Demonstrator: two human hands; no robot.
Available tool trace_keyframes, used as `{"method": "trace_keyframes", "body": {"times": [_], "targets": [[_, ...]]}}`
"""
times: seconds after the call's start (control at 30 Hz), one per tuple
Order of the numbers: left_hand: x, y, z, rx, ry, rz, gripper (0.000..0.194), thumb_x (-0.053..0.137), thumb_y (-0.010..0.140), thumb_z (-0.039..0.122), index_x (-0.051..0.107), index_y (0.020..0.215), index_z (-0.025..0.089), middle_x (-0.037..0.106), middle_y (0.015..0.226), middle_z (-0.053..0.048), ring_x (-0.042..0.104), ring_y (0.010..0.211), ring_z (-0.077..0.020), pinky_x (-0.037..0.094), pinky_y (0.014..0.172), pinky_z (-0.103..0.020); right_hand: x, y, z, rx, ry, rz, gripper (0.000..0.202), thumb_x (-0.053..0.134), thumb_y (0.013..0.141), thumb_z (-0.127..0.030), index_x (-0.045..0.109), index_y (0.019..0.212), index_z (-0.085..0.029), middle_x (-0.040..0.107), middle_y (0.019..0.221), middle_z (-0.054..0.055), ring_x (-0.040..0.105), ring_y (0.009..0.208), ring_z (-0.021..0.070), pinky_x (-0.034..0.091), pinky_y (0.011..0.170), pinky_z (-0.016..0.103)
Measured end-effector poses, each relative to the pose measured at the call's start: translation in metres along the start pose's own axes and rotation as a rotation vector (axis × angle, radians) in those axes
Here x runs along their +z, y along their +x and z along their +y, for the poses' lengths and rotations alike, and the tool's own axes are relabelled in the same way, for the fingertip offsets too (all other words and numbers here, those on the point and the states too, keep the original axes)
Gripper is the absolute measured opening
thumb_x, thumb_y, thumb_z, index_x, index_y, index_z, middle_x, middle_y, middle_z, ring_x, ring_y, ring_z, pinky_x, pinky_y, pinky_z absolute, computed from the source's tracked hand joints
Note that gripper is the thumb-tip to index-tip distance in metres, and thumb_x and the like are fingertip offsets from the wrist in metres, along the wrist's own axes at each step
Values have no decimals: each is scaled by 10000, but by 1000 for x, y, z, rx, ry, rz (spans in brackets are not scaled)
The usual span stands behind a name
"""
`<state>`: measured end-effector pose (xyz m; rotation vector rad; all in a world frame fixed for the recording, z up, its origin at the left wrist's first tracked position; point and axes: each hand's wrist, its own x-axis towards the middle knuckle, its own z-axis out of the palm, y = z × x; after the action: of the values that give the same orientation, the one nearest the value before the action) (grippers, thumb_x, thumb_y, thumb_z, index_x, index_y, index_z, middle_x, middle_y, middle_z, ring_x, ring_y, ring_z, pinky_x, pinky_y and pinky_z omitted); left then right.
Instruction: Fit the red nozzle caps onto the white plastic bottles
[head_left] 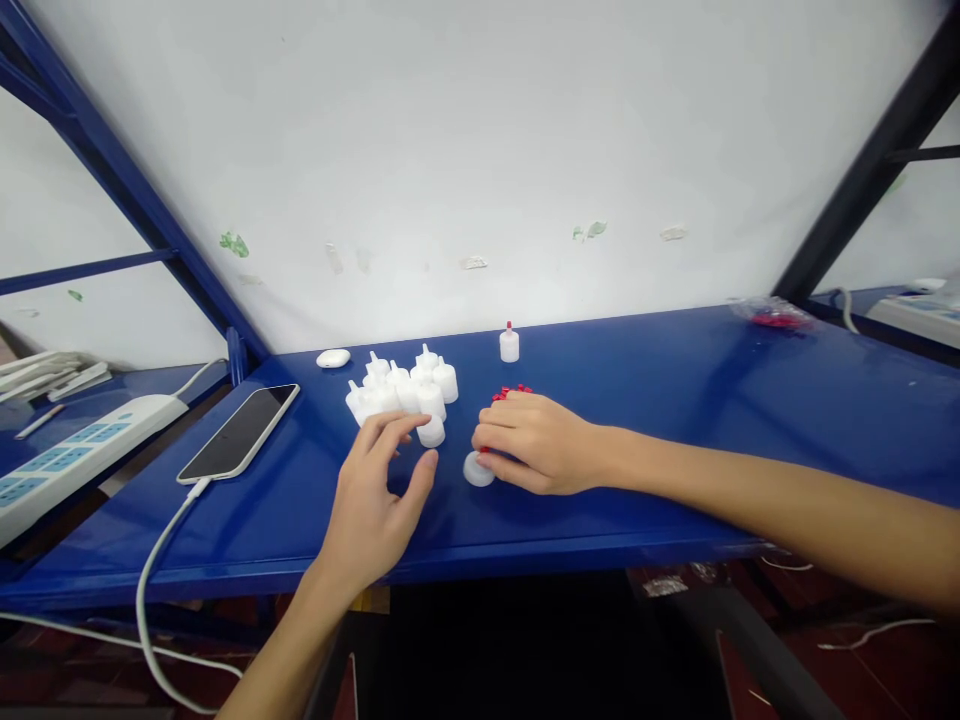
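Observation:
My left hand [375,490] is open, thumb and forefinger apart, beside a small white bottle [431,432] at the near edge of a cluster of white bottles [397,388]. Whether the fingertips touch it, I cannot tell. My right hand [534,442] is closed, with a red cap [484,451] at its fingertips, over a white round bottle [478,470]. Just behind that hand lie several small red caps [512,391], partly hidden by it. Farther back, one white bottle with a red cap [509,344] stands upright by itself.
A phone [240,432] with a white cable lies at the left of the blue table [637,390]. A white case [333,358] is near the wall. A bag of red pieces [776,315] sits at the back right, and a power strip [82,455] at the far left.

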<state>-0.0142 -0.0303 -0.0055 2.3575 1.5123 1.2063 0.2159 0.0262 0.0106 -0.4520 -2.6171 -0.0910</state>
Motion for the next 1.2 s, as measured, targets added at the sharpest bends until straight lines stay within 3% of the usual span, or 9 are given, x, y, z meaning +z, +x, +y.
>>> {"method": "trace_keyframes", "body": {"times": [0.1,0.2,0.37,0.5,0.63,0.93,1.2], "targets": [[-2,-3,3,140,-144,-115,351,595,937,273,520,1280,278,635,1188,-35,621,1005,-185,520,870,-314,4,0,-3,50,293,200,214,448,1025,-248,636,1053,-151,686,867,56,571,753,149,451,712,285],[-1,-5,3,143,-210,-168,331,625,931,251,504,1237,284,640,1185,-19,626,1017,-167,518,877,-286,11,1,-5,31,313,323,191,479,1017,-235,647,1067,-158,708,875,52,588,759,144,465,715,277],[-1,-3,3,222,-174,-189,227,611,942,202,563,1153,272,656,1054,0,630,944,-143,494,861,-265,20,2,-5,-55,-150,204,224,438,1004,-204,649,1005,-126,675,781,50,530,687,167,367,669,308],[-2,-3,5,206,-191,-190,171,641,921,217,573,1075,247,671,977,11,636,857,-134,497,799,-248,22,5,-9,-123,-423,149,208,419,959,-159,615,891,-152,591,651,18,452,635,176,245,637,341],[-2,-4,7,192,-203,-219,199,704,879,284,579,1023,227,687,936,4,646,816,-148,505,747,-251,20,7,-14,-132,-459,115,192,421,947,-188,592,864,-157,581,660,22,438,638,183,202,631,354],[1,-4,7,200,-176,-207,218,737,859,300,567,973,227,666,898,24,626,770,-126,489,722,-233,23,6,-19,-25,-449,-37,181,419,967,-233,580,928,-162,626,661,15,513,598,178,233,625,357],[5,-5,4,302,-92,-220,228,690,877,304,481,866,212,576,771,43,536,661,-112,423,636,-232,24,5,-28,41,-415,-117,277,448,986,-388,583,913,-158,648,647,36,564,513,185,179,533,320]]}}
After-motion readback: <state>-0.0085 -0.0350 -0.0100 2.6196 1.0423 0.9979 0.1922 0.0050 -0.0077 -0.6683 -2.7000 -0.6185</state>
